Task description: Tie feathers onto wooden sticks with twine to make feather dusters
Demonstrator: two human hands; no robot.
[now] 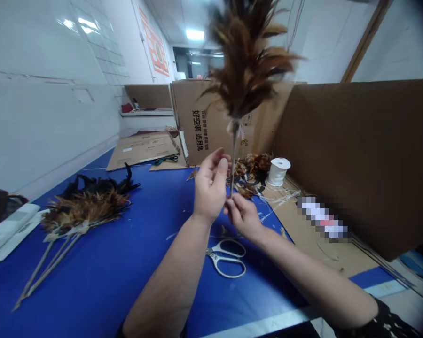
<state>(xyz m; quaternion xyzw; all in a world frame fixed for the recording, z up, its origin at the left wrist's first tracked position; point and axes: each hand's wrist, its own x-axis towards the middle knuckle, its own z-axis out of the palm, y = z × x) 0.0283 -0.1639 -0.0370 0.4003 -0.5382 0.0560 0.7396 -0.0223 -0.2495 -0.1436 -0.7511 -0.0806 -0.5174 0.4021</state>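
Observation:
A feather duster (245, 70) of brown and dark feathers stands upright in front of me, its feathers at the top and its thin stick running down. My right hand (242, 215) is closed round the lower end of that stick. Beside the stick, on its left, my left hand (213, 183) is raised with thumb and fingers apart and slightly curved; it does not grip the stick. White binding shows where the feathers meet the stick. Below my hands, scissors with white handles (229, 258) lie on the blue table (144, 272).
More feather dusters (84, 211) lie on the left of the table. Loose brown feathers (250, 166) and a white spool of string (278, 171) are behind my hands. A cardboard box (197, 122) and a tall cardboard panel (356, 159) stand at the back and right. Dark-handled scissors (165, 160) lie farther back.

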